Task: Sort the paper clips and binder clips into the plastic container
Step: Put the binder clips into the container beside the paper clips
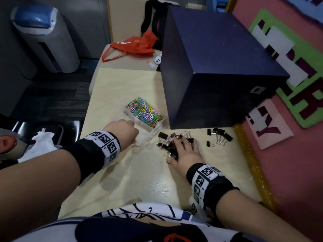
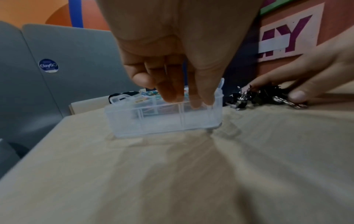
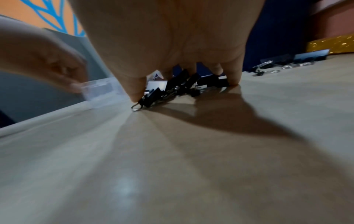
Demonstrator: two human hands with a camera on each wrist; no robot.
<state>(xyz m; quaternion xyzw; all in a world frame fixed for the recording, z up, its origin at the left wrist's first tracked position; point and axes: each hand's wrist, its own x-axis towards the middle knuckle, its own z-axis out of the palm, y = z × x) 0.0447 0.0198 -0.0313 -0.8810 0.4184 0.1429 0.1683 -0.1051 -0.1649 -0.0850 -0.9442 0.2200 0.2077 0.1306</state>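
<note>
A clear plastic container [image 1: 154, 131] lies on the pale table [image 1: 139, 175], its far compartments filled with coloured paper clips [image 1: 145, 111]. My left hand [image 1: 132, 135] grips the container's near end; in the left wrist view its fingers [image 2: 170, 91] hook over the rim of the container [image 2: 164, 119] into an empty near compartment. Just right of the container lies a pile of black binder clips [image 1: 166, 143]. My right hand [image 1: 176, 147] is cupped over them, thumb and fingertips [image 3: 136, 94] closed round the binder clips [image 3: 172, 89] on the tabletop. Several more binder clips [image 1: 220, 136] lie loose farther right.
A large dark blue box [image 1: 218, 67] stands right behind the clips and the container. A pink board [image 1: 288, 154] with a gold glitter strip [image 1: 253, 163] borders the table's right side. A red bag [image 1: 134, 46] and a small bottle [image 1: 151, 64] lie far back. The table's left edge drops to dark floor.
</note>
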